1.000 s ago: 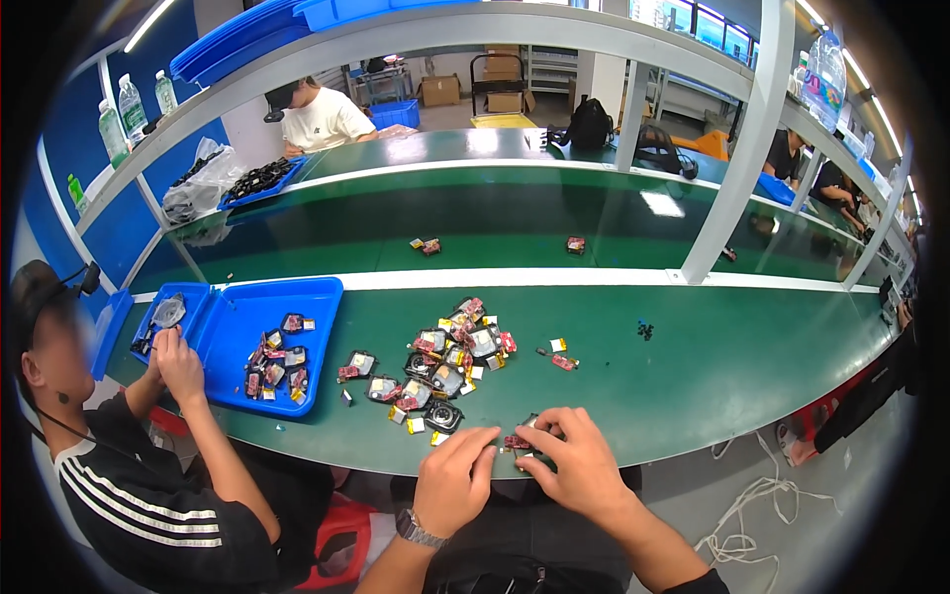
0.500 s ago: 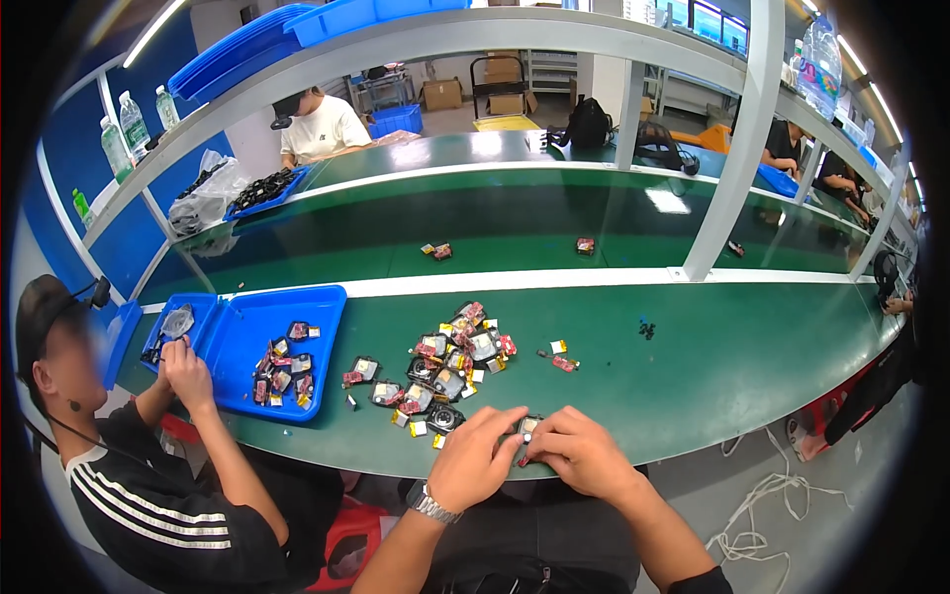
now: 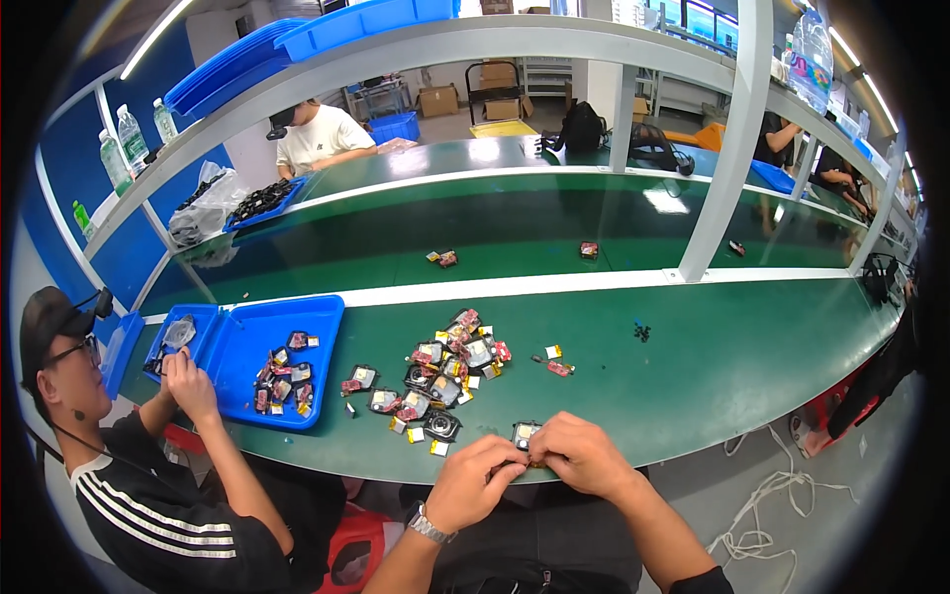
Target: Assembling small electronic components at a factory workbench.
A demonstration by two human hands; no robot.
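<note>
Where fingers (image 3: 503, 454) converge, a module (image 3: 524, 432) (black-rimmed) juts beyond.

This is an electronics assembly workshop; long green workbenches (image 3: 752, 366) run beneath white metal frames (image 3: 727, 168); a heap of small circuit-board parts (image 3: 435, 381) lies on the nearest; a blue plastic tray (image 3: 247, 332) holds similar ones; seated workers (image 3: 158, 485) bend over the benches; strip lights (image 3: 156, 38) shine overhead.

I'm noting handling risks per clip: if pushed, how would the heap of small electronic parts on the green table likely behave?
The heap would probably spread apart rather than slide as one, since its pieces look loosely piled. Those pieces seem unlikely to roll far, being mostly flat and squarish. The exposed red boards may be fragile, as they look thin.
</note>
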